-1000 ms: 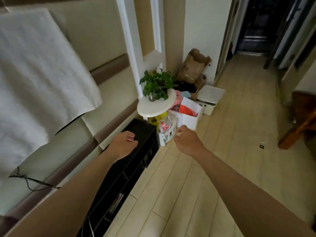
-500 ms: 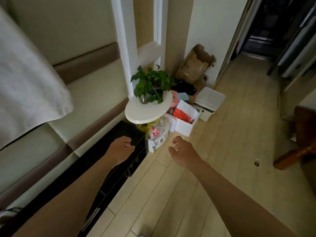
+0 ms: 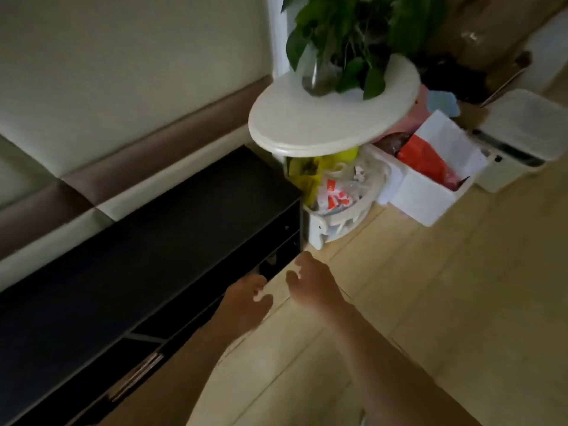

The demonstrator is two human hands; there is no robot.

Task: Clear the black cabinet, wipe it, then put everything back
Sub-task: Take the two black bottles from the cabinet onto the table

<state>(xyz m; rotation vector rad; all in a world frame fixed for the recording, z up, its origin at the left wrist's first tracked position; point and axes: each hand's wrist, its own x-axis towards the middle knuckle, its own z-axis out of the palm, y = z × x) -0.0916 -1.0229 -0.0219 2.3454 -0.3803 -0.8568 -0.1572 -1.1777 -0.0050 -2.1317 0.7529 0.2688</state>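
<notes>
Fingers were loosely parted and held nothing: the left hand [image 3: 244,298] hung just before the black cabinet [image 3: 153,241] front, the right hand [image 3: 312,284] beside it above the floor [image 3: 430,287]. The cabinet stood low along the wall, beside a round white table [image 3: 307,133].

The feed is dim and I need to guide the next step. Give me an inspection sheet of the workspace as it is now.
Surface: black cabinet top, nothing seen on it.
Job's things: flat stacked items in a lower shelf; no cloth seen.
Clutter: white basket of packets, white box holding a red bag, lidded white bin.
Hands: left hand and right hand open, holding nothing, by the cabinet's front right end.
Cables: nothing seen.
Surroundings: round white table bearing a plant; pale wood floor.
</notes>
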